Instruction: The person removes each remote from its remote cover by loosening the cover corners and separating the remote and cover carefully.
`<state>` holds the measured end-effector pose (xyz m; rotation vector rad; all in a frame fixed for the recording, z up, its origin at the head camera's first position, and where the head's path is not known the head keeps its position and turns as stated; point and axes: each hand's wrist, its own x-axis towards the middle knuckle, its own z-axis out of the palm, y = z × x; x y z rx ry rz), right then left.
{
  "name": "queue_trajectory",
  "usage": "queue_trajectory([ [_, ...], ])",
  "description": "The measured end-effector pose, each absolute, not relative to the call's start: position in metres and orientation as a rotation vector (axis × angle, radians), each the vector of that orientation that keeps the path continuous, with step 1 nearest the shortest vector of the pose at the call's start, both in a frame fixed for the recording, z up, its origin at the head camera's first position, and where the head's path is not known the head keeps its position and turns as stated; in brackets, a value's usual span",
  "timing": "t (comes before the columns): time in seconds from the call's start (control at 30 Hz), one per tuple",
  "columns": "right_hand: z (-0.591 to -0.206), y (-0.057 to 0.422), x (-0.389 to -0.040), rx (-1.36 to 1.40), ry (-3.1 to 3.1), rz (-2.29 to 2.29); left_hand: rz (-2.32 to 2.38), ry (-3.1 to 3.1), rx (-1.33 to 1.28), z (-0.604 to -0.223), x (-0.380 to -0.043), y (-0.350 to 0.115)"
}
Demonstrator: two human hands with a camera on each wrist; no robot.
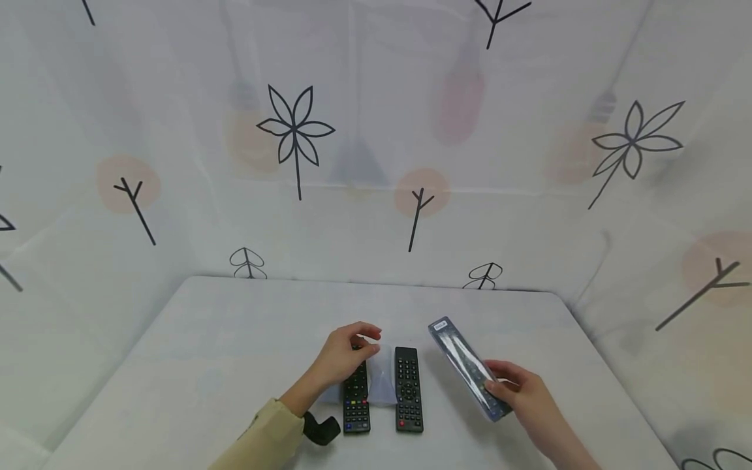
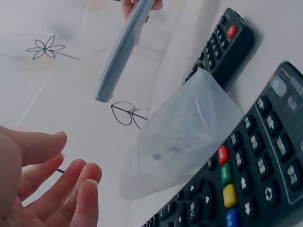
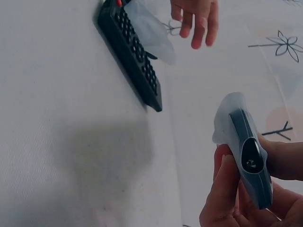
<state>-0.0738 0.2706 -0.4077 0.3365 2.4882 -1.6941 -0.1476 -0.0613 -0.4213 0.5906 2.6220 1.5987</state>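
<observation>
My right hand [image 1: 525, 395] grips a remote control in a clear plastic sleeve [image 1: 464, 362], held tilted above the right part of the table. In the right wrist view, fingers and thumb pinch the sleeved remote [image 3: 248, 156] from both sides, its end facing the camera. My left hand [image 1: 341, 356] hovers over the far end of the left black remote [image 1: 356, 408], its fingers loosely bent and nothing between them. A second black remote [image 1: 408, 391] lies bare to the right. Between the two remotes rests a cloudy plastic sleeve [image 1: 383, 382], also in the left wrist view.
A white table [image 1: 247, 339] carries the remotes. Another piece of pale plastic [image 1: 331, 393] shows left of the left remote, partly hidden by the left arm. A black band [image 1: 322, 431] is by the left wrist. Patterned white curtains [image 1: 352, 228] surround the table's back and sides.
</observation>
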Motion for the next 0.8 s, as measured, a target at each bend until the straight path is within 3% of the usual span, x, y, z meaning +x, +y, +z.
queue_trajectory([
  [0.5, -0.397, 0.239, -0.065, 0.280, 2.358, -1.719, 1.700, 2.374, 0.658, -0.413, -0.137, -0.052],
  [0.8, -0.392, 0.231, -0.060, 0.059, 2.273, -1.730, 1.741, 2.256, 0.724, -0.411, -0.134, -0.047],
])
